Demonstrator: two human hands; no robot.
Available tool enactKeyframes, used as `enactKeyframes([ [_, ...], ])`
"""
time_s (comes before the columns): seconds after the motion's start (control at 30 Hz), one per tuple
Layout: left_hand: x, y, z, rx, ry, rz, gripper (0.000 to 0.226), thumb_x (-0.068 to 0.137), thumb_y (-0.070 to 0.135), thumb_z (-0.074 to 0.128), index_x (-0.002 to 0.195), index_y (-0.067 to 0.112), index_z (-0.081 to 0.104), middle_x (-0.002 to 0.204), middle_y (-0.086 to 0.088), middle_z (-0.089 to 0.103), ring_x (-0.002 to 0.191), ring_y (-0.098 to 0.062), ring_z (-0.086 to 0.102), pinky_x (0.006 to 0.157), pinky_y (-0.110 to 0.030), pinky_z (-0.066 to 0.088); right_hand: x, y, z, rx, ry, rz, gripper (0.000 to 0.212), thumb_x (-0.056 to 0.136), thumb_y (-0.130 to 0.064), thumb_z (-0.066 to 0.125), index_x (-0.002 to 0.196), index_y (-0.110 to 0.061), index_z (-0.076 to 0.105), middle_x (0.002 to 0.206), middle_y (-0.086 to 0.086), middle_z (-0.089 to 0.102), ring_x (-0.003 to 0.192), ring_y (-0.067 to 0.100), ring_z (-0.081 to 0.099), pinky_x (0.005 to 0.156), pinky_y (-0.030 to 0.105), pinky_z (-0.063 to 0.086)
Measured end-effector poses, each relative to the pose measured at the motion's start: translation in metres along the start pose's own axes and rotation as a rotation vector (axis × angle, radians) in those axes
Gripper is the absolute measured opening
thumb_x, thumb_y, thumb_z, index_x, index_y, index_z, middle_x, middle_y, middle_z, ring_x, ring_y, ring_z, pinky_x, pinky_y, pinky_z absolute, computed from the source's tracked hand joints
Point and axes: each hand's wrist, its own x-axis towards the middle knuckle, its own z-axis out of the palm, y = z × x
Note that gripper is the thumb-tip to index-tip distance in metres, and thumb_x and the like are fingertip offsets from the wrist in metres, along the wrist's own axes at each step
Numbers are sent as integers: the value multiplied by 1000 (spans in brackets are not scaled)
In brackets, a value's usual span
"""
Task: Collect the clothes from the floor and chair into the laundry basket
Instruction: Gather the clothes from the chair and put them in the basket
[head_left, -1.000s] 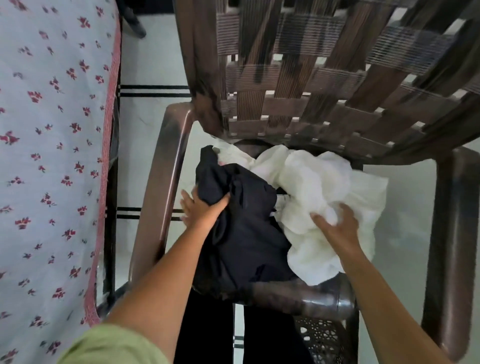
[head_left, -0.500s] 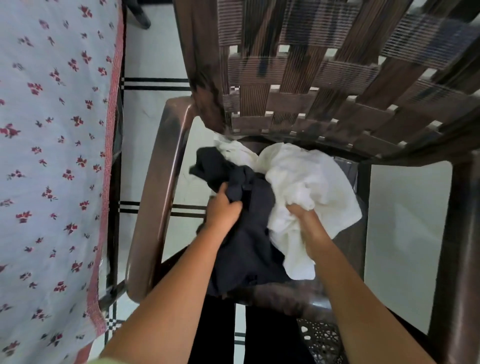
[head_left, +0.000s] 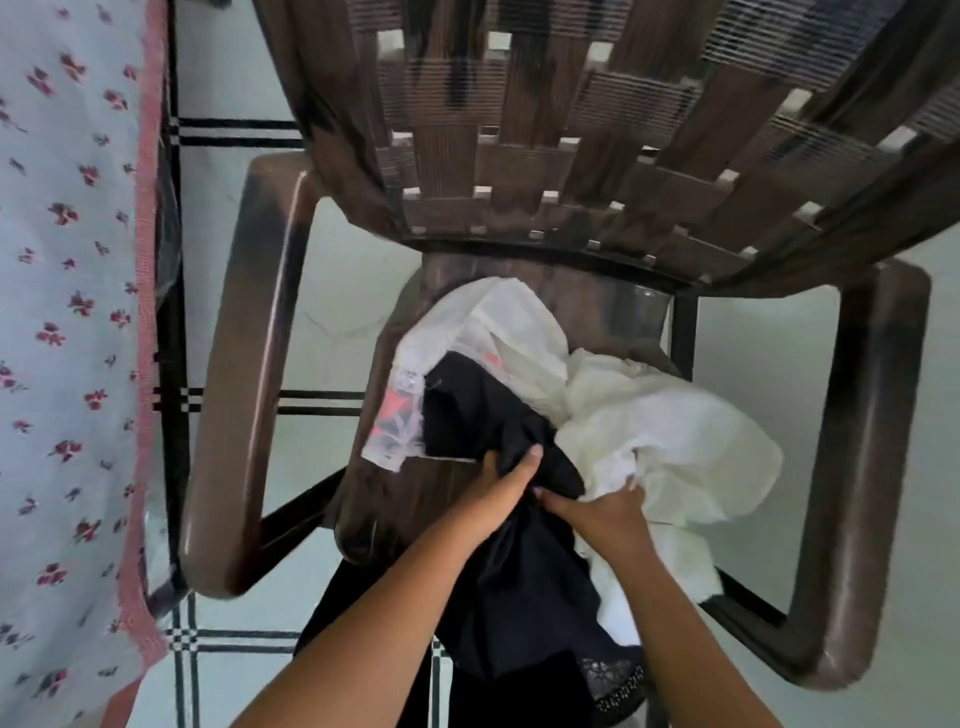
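Note:
A brown plastic chair (head_left: 249, 364) with a woven back stands in front of me. On its seat lies a bundle of clothes: a black garment (head_left: 472, 415), a white garment (head_left: 670, 441) and a thin white piece with pink print (head_left: 400, 415). My left hand (head_left: 501, 488) is closed on the black garment at the seat's front. Right beside it, my right hand (head_left: 605, 512) grips the edge of the white garment. The black cloth hangs down over the seat's front edge. A dark perforated rim, perhaps the laundry basket (head_left: 615, 680), shows below the chair.
A bed with a pale floral sheet (head_left: 67, 312) and pink border fills the left side, close to the chair's left armrest. The floor (head_left: 249, 644) is pale tile with black lines. The chair's right armrest (head_left: 872, 467) bounds the right.
Both hands have pulled the clothes together toward the seat's front edge and now sit side by side. The black garment now hangs over the front. The view has moved higher above the chair.

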Motion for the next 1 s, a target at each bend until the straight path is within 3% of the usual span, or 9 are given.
enactKeyframes([
  [0.13,16,7,-29,578,662,439,71,81,76,27,108,18,59,113,-10,65,112,-32,58,88,-41,48,9,-29,8,-29,97,127,137,53,-66,80,151,-32,-10,156,15,18,140,35,30,112,48,32],
  [0.23,35,11,-74,584,1023,487,70,86,57,48,140,14,36,150,-16,35,140,-35,30,106,-52,34,14,-37,11,-52,120,169,125,59,-64,77,151,-32,-2,154,17,21,135,38,37,110,52,34],
  [0.3,47,16,-104,578,924,408,90,82,44,63,150,15,13,160,-15,11,146,-35,14,110,-55,30,14,-31,11,-71,135,149,113,65,-61,73,150,-31,5,150,15,28,129,38,43,105,48,39],
  [0.37,57,21,-120,692,755,376,82,84,32,65,150,18,17,162,-8,9,147,-34,12,110,-56,33,15,-23,9,-78,180,88,98,72,-52,70,149,-27,14,143,13,37,123,34,49,94,39,42],
  [0.5,51,32,-102,721,715,363,32,95,21,49,123,8,56,152,-13,35,134,-35,42,99,-46,45,15,-13,-1,-30,250,-19,60,77,-25,63,133,-23,41,107,8,60,96,28,57,76,31,43],
  [0.57,44,19,-72,585,532,340,21,95,22,47,99,10,64,114,-19,62,108,-35,61,86,-38,49,13,-9,-8,-3,249,-16,43,79,-17,60,121,-18,50,90,4,60,84,25,56,71,29,40],
  [0.63,33,0,-41,228,269,227,36,94,45,43,100,17,64,101,-19,66,110,-32,60,91,-33,45,13,-3,-18,116,236,28,32,80,-15,60,111,-12,56,90,5,61,87,28,59,75,32,44],
  [0.73,10,-18,-11,-162,-8,16,94,65,91,28,141,38,37,152,2,38,139,-21,37,117,-45,27,8,7,-32,428,192,54,22,75,-12,67,96,-15,62,98,10,68,94,32,63,89,41,53],
  [1.0,-48,-38,-21,-123,6,46,116,37,102,36,137,45,42,149,8,42,134,-19,42,114,-45,31,-77,15,-38,869,81,-23,15,86,-12,67,75,-15,56,72,-1,62,67,12,58,54,22,49],
])
